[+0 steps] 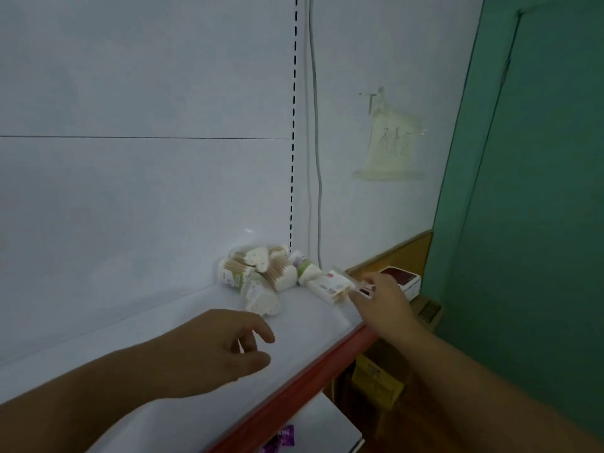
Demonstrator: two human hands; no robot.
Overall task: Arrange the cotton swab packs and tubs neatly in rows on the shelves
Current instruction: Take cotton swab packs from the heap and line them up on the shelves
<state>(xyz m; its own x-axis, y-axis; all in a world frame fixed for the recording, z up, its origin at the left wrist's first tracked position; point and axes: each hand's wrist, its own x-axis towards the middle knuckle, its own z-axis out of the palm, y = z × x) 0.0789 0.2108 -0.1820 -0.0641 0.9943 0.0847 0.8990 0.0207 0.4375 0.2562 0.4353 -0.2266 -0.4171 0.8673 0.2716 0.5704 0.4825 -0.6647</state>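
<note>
two hands work over the white shelf (310, 325), and the step in hand looks like drawing one flat pack out of the heap so a row can be started. the left hand (225, 348) hovers just above the bare shelf, fingers loosely curled and holding nothing. it would do well to reach forward and steady the heap of tubs and packs (258, 276) while the other hand pulls, since the round tubs lie on their sides and could roll toward the red front edge (294, 389). the right hand (382, 302) pinches the near end of a flat pack with a red label (333, 284) between thumb and fingertips. a slow, level pull along the shelf should free it without dragging its neighbours, though the thin wrapper may slip if the pinch is light.

the heap lies beyond and to the right of the left hand, well apart from it, against the back panel. a tub with a green label (305, 268) sits at the heap's right side and appears to touch the pack's far end. the flat pack runs from there into the right hand's fingers, close to the shelf's right end. beyond the right hand rests a dark red and white box (403, 277).
</note>
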